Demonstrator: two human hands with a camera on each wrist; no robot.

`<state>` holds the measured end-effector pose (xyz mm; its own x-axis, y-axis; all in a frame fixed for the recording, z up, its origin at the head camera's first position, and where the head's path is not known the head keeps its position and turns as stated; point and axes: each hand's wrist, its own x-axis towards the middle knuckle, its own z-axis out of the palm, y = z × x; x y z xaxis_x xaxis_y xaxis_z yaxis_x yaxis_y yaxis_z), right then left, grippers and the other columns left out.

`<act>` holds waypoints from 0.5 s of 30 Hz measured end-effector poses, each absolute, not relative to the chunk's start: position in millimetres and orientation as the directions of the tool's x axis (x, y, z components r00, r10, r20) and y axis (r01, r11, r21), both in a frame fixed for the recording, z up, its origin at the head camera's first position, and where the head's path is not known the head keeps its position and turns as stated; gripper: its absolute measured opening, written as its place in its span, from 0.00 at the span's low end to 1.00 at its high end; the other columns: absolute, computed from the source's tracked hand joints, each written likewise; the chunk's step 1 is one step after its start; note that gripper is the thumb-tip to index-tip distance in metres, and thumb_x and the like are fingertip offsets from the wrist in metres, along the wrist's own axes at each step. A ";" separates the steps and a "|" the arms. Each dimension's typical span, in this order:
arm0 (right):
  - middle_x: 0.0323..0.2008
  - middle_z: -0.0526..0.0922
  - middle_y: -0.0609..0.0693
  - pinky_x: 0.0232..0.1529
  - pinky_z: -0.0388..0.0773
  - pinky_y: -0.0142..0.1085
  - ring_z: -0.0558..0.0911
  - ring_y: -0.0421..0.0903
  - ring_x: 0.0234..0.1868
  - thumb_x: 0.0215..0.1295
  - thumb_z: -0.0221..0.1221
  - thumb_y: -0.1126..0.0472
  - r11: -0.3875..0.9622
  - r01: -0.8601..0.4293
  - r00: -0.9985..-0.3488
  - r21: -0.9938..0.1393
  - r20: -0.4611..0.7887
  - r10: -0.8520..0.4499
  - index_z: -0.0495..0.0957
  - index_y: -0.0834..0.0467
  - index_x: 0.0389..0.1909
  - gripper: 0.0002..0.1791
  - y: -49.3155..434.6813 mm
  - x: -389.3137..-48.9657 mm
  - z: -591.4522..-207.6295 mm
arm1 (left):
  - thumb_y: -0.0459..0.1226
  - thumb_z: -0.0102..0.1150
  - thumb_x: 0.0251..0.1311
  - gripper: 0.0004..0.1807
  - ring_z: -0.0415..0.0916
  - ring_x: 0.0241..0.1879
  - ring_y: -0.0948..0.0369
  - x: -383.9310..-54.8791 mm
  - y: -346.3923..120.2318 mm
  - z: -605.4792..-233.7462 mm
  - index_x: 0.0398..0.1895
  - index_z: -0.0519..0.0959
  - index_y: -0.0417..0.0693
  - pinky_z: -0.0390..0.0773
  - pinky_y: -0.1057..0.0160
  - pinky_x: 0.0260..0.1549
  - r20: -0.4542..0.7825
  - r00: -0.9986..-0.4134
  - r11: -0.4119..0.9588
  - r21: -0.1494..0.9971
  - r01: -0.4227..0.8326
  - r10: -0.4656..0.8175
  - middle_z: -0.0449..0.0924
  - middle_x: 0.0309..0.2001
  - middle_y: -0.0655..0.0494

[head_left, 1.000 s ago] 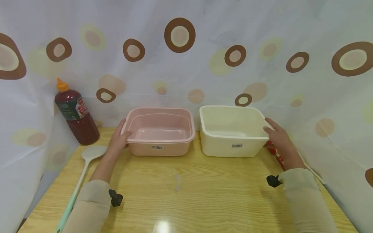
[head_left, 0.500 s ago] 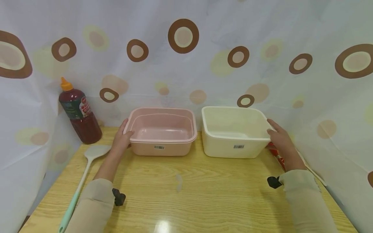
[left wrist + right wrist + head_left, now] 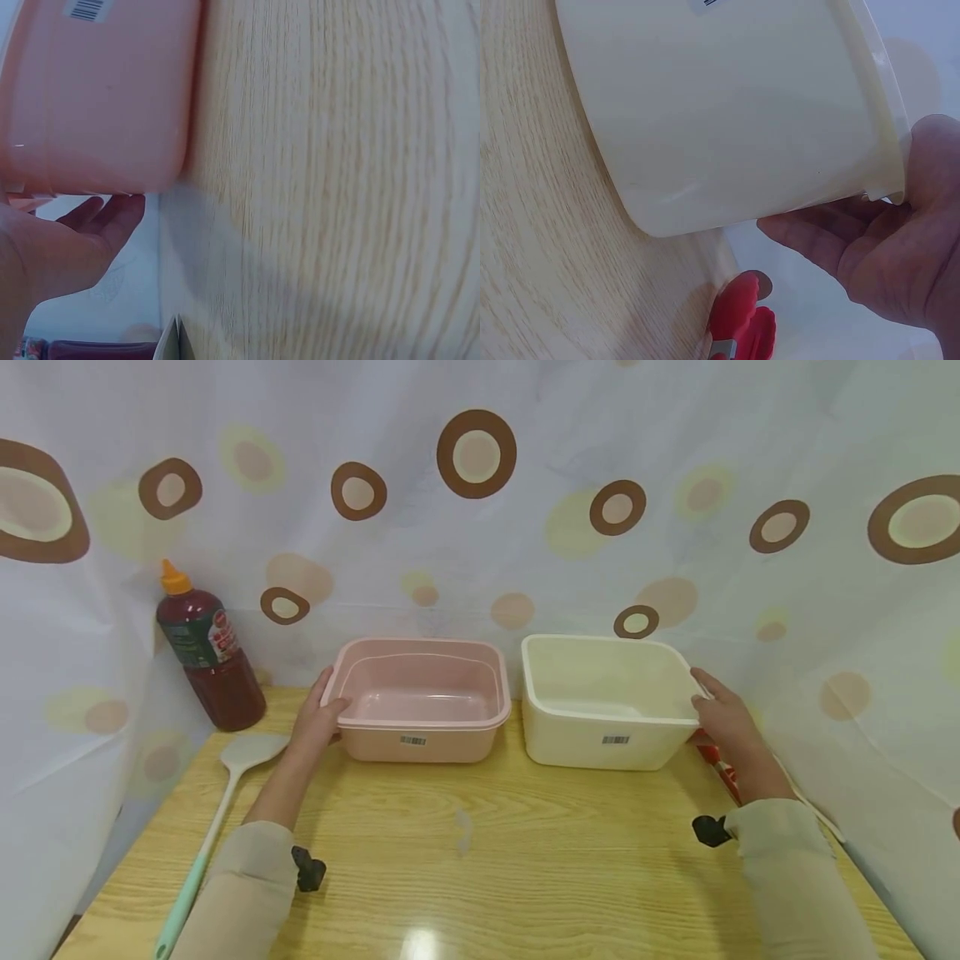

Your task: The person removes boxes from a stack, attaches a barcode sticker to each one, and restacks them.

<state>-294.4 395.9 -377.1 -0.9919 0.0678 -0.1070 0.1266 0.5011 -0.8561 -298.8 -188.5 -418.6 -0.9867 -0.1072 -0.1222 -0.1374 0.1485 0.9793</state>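
My left hand (image 3: 315,722) grips the left end of a pink plastic basin (image 3: 423,747), thumb over the rim and fingers against the outside wall. In the left wrist view those fingertips (image 3: 124,217) touch the wall of the basin. At the right, my right hand (image 3: 726,717) holds the right end of a deeper cream plastic bin (image 3: 573,743), its thumb at the rim. The right wrist view shows the fingers pressed to the outer side of the bin. Both containers stand side by side at the back of the table, a narrow gap between them, each with a barcode sticker in front.
A sauce bottle (image 3: 213,668) with an orange cap leans at the back left. Before it lies a spatula (image 3: 213,818) with a white head and green handle. Red-tipped tongs (image 3: 739,315) lie beside the cream bin. Spotted sheeting (image 3: 420,552) closes off the back and sides.
The whole head view has shifted slightly, so everything sits a little further right. Both hands keep their hold, and the containers show no clear movement on the table.
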 end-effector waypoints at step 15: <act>0.78 0.47 0.73 0.37 0.87 0.35 0.82 0.28 0.34 0.83 0.34 0.50 0.499 0.075 -0.997 -0.864 -0.083 0.006 0.32 0.48 0.82 0.34 392.7 -283.1 -327.2 | 0.45 0.43 0.75 0.38 0.62 0.72 0.40 -295.7 -185.7 -417.5 0.82 0.39 0.77 0.72 0.49 0.57 -0.135 -0.986 0.142 0.979 -0.148 -0.102 0.43 0.83 0.51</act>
